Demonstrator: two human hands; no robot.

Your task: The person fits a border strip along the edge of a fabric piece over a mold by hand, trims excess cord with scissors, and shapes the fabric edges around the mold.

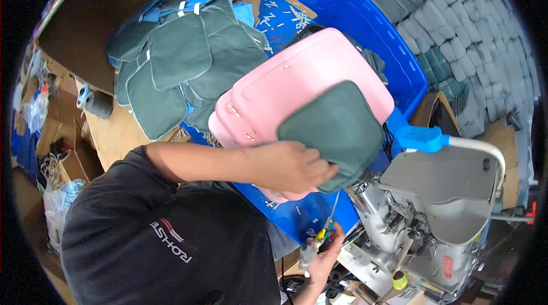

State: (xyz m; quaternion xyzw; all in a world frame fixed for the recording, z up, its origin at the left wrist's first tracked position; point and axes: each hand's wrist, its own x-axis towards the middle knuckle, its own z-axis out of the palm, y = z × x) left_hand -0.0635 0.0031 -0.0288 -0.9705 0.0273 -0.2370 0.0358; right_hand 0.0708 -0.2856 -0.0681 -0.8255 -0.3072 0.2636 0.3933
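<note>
My left hand (299, 167) reaches across from the left, its fingers closed on the lower edge of a dark green fabric pad (337, 125). That pad has rounded corners and lies tilted over a stack of pink pads (308, 65). Lower down, my right hand (328, 253) is closed around a slim tool (326, 231) with a thin metal shaft and a yellow and green handle. The shaft points up toward the green pad's lower edge; whether it touches is unclear. Something whitish and translucent also shows at this hand, too blurred to name.
More green pads (182, 48) with white tags are piled at upper left. A blue bin (399, 48) stands behind the pink stack. A grey sewing machine (439, 185) is close on the right. Grey bundles (456, 14) are heaped beyond. Small scraps litter the blue surface (274, 25).
</note>
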